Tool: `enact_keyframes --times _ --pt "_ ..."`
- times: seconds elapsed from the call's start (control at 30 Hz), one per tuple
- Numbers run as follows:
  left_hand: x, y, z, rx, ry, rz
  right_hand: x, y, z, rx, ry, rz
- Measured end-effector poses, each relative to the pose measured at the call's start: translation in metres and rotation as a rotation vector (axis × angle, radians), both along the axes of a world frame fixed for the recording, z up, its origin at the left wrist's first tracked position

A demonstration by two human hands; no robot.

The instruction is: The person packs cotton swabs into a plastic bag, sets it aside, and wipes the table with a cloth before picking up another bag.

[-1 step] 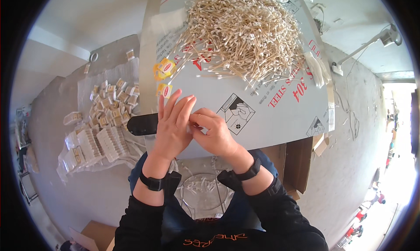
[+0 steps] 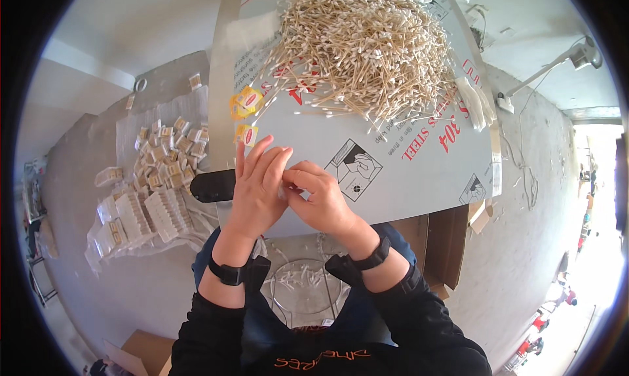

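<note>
My left hand is held back up over the near left edge of the table, fingers stretched forward and its thumb side hidden against my other hand. My right hand is closed in a pinch, touching the left one. A small pale, see-through bit shows between them; the fingers cover the rest, so its kind cannot be made out. Beyond my left fingertips lie yellow packets with red labels. A large heap of cotton swabs spreads over the far part of the table.
The table has a printed grey surface. A black flat object juts from its left edge. Small swab boxes and clear trays lie on the left. White gloves rest at right; a cardboard box stands below.
My left fingers have curled down very slightly. The right hand stays against the left one, and the things on the table have not moved.
</note>
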State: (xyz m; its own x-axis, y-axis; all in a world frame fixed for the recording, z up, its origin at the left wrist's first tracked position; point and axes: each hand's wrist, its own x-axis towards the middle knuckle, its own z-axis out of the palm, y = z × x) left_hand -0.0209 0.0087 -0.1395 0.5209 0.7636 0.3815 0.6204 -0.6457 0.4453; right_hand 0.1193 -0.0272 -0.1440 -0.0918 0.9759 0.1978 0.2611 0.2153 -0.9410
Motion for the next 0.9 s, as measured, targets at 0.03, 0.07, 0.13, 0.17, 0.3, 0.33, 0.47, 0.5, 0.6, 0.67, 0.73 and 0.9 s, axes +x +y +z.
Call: enact_keyframes --times 0.03,0.07,0.13,0.17,0.3,0.33,0.47,0.5,0.6,0.67,0.73,0.9 --pt "-0.003 0.001 -0.001 0.006 0.024 -0.014 -0.002 0.001 -0.001 0.046 -0.042 -0.034" --pt "-0.004 0.001 -0.001 0.003 0.025 -0.013 -0.003 0.001 -0.002 0.092 -0.085 -0.068" --pt "-0.005 0.001 -0.002 0.011 0.001 -0.023 -0.006 0.0 -0.003 0.108 -0.135 -0.086" --pt "-0.006 0.002 -0.003 0.01 0.001 -0.023 -0.008 0.0 -0.003 0.127 -0.186 -0.104" --pt "-0.018 0.002 -0.002 -0.047 -0.02 0.0 -0.018 0.0 -0.004 0.174 -0.218 -0.115" --pt "-0.025 0.0 0.0 -0.087 -0.021 0.021 -0.02 0.0 -0.001 0.145 -0.136 -0.136" --pt "-0.058 0.02 -0.007 -0.047 -0.109 0.174 -0.006 0.003 -0.011 -0.004 -0.032 -0.268" --pt "-0.071 0.028 -0.002 0.006 -0.061 0.226 0.0 0.005 -0.017 -0.017 0.027 -0.304" --pt "-0.126 0.034 -0.004 -0.007 0.144 0.368 0.008 0.008 -0.027 -0.227 0.247 -0.354" --pt "-0.154 0.029 -0.018 -0.086 0.273 0.448 0.007 0.008 -0.024 -0.27 0.292 -0.336" --pt "-0.171 0.025 -0.028 -0.244 0.422 0.476 0.007 0.007 -0.021 -0.32 0.271 -0.352" --pt "-0.179 0.017 -0.034 -0.352 0.459 0.455 0.005 0.006 -0.02 -0.361 0.215 -0.35"
